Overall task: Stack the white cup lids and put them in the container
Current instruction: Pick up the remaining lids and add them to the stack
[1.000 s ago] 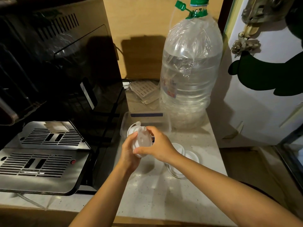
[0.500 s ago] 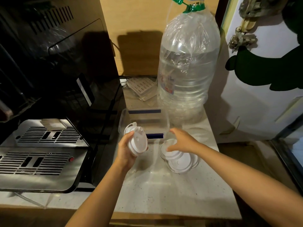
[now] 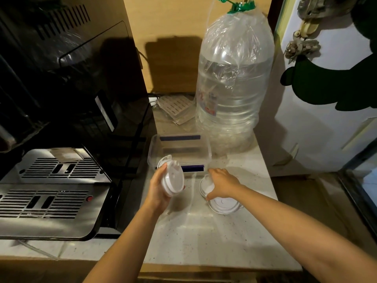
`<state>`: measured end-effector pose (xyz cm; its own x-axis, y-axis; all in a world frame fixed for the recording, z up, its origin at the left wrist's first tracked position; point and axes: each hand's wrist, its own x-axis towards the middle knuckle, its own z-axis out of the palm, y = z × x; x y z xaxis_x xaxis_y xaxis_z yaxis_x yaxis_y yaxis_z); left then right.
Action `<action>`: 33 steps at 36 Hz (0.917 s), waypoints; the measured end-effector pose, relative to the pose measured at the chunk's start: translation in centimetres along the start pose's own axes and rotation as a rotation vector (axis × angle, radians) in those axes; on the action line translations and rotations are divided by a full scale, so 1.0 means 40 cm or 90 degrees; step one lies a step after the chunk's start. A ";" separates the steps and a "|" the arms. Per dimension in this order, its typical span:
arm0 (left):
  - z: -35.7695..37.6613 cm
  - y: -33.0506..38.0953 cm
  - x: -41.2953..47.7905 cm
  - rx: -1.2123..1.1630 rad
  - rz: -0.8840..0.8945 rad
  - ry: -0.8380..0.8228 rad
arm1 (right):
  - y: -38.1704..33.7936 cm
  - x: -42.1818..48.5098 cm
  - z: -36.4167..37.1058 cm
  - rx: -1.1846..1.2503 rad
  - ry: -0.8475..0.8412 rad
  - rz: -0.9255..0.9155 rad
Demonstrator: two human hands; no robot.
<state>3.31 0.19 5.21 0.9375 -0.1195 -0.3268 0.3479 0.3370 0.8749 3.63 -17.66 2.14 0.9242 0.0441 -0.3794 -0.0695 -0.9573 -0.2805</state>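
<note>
Left hand [image 3: 158, 189] around stacked lids [image 3: 173, 178], right hand [image 3: 223, 183] on counter lids [image 3: 223, 206]

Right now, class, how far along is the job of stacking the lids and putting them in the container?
Partly done. The left hand holds a small stack of white lids. The right hand is picking up another from the loose lids on the counter. Nothing shows yet inside the clear container.

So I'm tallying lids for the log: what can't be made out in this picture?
- Count in the held stack: lids nested, left hand covers its side.
- Loose lids on the counter: right hand overlaps them, so number unclear.
- Container floor: clear walls and glare; the stack hides its near corner.
</note>
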 end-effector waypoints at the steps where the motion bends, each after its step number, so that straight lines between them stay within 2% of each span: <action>1: -0.002 -0.002 0.003 0.002 -0.002 0.001 | 0.001 -0.001 -0.002 0.006 0.003 0.003; 16: 0.008 0.016 0.026 0.003 -0.014 -0.026 | -0.002 -0.054 -0.111 0.168 0.092 -0.010; 23: 0.035 0.030 0.038 -0.007 -0.002 -0.111 | -0.034 -0.089 -0.190 0.362 0.179 -0.074; 28: 0.067 0.040 0.043 -0.035 0.033 -0.203 | -0.071 -0.105 -0.187 0.543 0.177 -0.123; 33: 0.094 0.050 0.041 -0.039 0.030 -0.224 | -0.098 -0.095 -0.163 0.613 0.174 -0.140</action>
<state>5.56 -2.83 7.74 0.9008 -0.4133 -0.1332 0.3127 0.4047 0.8593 2.84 -15.93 10.44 0.9985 0.0086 -0.0545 -0.0495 -0.2957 -0.9540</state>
